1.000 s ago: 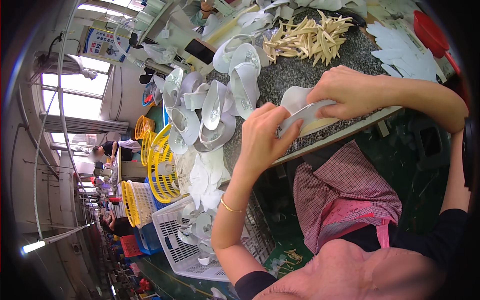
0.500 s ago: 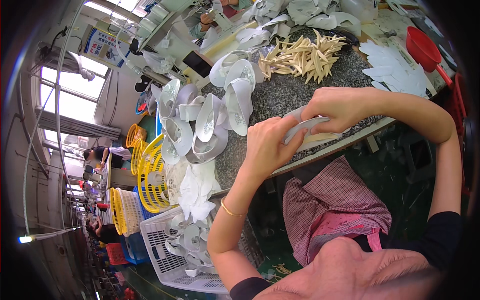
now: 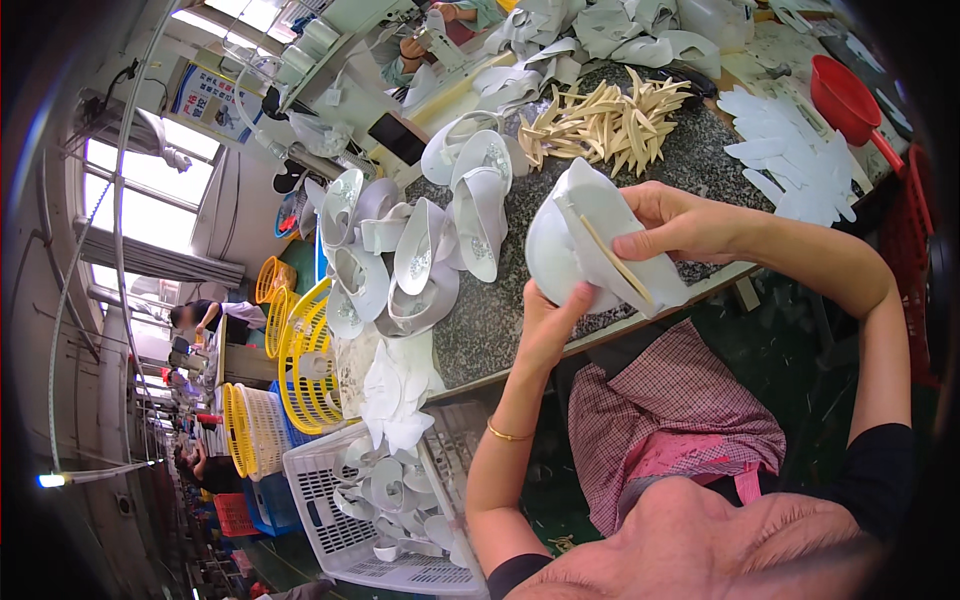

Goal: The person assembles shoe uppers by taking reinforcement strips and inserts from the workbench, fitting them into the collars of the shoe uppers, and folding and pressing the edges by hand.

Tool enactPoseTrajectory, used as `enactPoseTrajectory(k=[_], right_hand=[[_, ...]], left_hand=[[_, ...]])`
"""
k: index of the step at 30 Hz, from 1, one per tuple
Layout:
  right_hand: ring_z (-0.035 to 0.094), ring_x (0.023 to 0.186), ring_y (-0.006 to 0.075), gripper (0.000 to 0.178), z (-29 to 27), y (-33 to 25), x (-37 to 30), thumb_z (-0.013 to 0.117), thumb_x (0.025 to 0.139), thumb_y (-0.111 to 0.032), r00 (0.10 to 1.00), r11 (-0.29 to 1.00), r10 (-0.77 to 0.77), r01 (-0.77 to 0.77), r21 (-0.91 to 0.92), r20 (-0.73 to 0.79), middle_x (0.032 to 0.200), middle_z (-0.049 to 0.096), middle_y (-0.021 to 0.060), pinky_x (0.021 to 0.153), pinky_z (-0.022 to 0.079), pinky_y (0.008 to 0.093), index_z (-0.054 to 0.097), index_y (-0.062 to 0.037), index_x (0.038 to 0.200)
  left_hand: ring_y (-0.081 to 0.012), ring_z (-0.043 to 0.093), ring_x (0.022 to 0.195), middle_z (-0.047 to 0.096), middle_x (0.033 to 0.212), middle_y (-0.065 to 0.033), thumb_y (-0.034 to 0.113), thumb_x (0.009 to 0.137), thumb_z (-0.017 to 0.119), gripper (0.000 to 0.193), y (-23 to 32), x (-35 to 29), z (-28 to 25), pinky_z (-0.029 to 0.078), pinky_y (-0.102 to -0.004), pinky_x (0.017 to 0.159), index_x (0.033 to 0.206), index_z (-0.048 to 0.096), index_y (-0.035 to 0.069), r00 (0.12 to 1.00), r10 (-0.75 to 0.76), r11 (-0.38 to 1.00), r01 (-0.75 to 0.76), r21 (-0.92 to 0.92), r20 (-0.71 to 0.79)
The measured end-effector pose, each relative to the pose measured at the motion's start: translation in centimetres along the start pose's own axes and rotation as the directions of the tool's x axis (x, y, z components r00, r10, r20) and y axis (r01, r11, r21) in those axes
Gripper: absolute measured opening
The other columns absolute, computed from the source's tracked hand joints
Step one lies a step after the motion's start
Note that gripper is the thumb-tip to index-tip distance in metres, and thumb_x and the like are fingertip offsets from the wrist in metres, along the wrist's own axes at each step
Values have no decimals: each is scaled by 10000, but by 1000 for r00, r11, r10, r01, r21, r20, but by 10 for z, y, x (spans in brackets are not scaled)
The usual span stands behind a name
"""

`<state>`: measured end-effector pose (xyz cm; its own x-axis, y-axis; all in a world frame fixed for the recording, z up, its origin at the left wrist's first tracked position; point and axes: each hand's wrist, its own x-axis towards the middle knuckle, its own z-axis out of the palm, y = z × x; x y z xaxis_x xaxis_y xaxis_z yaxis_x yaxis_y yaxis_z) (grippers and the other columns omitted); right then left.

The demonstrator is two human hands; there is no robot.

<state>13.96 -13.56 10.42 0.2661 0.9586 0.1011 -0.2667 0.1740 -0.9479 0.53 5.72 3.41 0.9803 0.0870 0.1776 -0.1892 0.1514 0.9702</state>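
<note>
Both my hands hold a white shoe upper (image 3: 585, 240) up in front of the speckled stone table (image 3: 500, 320). My left hand (image 3: 552, 325) grips it from below at its lower edge. My right hand (image 3: 670, 222) pinches its top side, where a thin tan strip (image 3: 612, 258) lies along the white surface. A heap of tan strips (image 3: 605, 120) lies on the table behind it. To the left lies a pile of white shoe uppers with sparkly trim (image 3: 410, 260).
White flat cut pieces (image 3: 800, 165) and a red scoop (image 3: 850, 100) lie at the table's right. A white basket of uppers (image 3: 390, 510) and yellow baskets (image 3: 300, 360) stand at the left below the table. Other people work at the far end and down the aisle.
The white upper has been lifted and turned so its broad side faces me. My right hand moved to its top edge and my left hand shifted under it.
</note>
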Motion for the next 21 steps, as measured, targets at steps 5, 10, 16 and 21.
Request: enactPoseTrajectory(k=[5,10,16,21], right_hand=[[664,928,92,364,-8,24,7,679,961,-216,988,997,-10,-2,-78,-156,1059,696,51,753,572,275,621,-6,1252],[688,782,92,248,-35,67,28,611,953,-78,848,859,-431,280,-430,-309,930,713,54,582,569,260,673,19,1173],[668,637,111,252,-59,100,42,624,926,-116,824,934,-151,-61,-352,-546,836,699,78,470,541,248,688,19,1128],[643,678,134,278,-56,104,42,655,908,-148,792,721,-478,108,-685,-379,828,688,99,598,534,312,674,34,1118]], left_hand=[[-142,677,810,695,1020,-112,252,974,673,407,11,10,13,529,-248,558,1217,560,-54,916,23,980,60,192,-400],[-203,691,775,720,996,-108,151,994,619,312,21,18,28,541,-305,730,1228,620,-56,824,431,795,-155,587,-367],[-338,725,796,697,936,-264,72,968,585,344,30,33,41,531,-365,726,1301,618,-9,830,525,552,-165,818,-187],[-371,713,778,702,908,-240,129,976,579,353,39,33,32,535,-417,697,1304,616,3,909,393,542,-103,834,-143]])
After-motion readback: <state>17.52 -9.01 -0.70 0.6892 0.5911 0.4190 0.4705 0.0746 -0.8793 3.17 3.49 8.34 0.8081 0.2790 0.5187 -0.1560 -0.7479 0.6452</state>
